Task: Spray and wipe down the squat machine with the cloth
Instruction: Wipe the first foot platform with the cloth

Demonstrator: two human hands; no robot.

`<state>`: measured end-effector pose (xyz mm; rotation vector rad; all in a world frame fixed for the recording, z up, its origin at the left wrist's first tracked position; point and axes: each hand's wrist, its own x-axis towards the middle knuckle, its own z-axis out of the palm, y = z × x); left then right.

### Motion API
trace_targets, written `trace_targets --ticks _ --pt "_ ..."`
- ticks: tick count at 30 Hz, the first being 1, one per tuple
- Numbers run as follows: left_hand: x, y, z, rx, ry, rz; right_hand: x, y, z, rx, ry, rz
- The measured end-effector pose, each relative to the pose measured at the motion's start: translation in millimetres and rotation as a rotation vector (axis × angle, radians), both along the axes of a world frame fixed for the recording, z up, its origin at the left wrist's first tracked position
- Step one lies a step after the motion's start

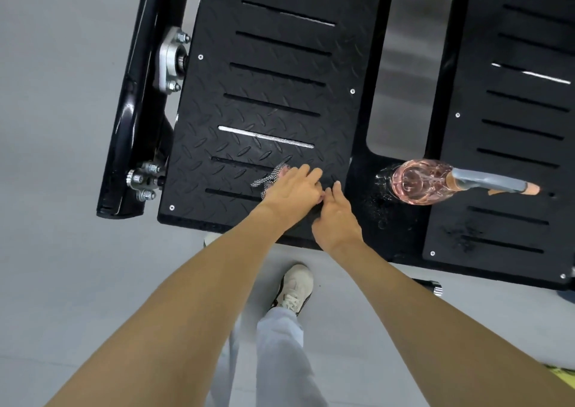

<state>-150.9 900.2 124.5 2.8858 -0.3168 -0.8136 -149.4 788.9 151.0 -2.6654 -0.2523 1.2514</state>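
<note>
The squat machine's black slotted footplate [264, 89] fills the upper middle of the view, with a second plate [513, 132] to the right. My left hand [292, 192] rests on the near part of the left plate and holds a grey-and-white patterned cloth [272, 176], which pokes out at its left side. My right hand [336, 220] lies right beside it, its fingertips pinching the cloth's edge where the two hands meet. A clear spray bottle with pink liquid [420, 181] and a grey trigger head stands on the black bar between the plates.
Droplets [381, 210] wet the bar around the bottle. The machine's black frame tube [130, 95] with silver bolts runs down the left. Grey floor [62, 251] surrounds it. My leg and white sneaker [295, 288] stand just before the plate's near edge.
</note>
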Motion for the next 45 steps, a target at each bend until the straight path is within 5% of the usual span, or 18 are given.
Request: trace_targets --ticks 6,14,23,29,37,45 --pt "-3.9 35.9 1.5 0.129 -0.107 -0.104 -4.0 3.5 -2.4 -0.083 0.016 -0.030" --pt "-21.4 106.8 3.5 0.074 -0.004 0.104 -2.8 43.2 3.1 -0.102 0.033 -0.077" --pt "-42.0 171.6 -2.0 -0.051 -0.128 0.246 1.3 70.2 1.8 -0.101 0.047 -0.078" --pt "-57.0 147.4 -7.0 -0.114 -0.203 1.056 8.1 62.9 -0.5 -0.148 0.041 -0.088" --pt "-37.1 83.6 -1.7 -0.208 -0.158 1.107 11.9 50.3 -4.7 -0.056 0.075 -0.146" --pt "-4.5 20.0 8.2 -0.163 0.007 0.795 26.9 18.2 -6.5 0.085 0.128 -0.190"
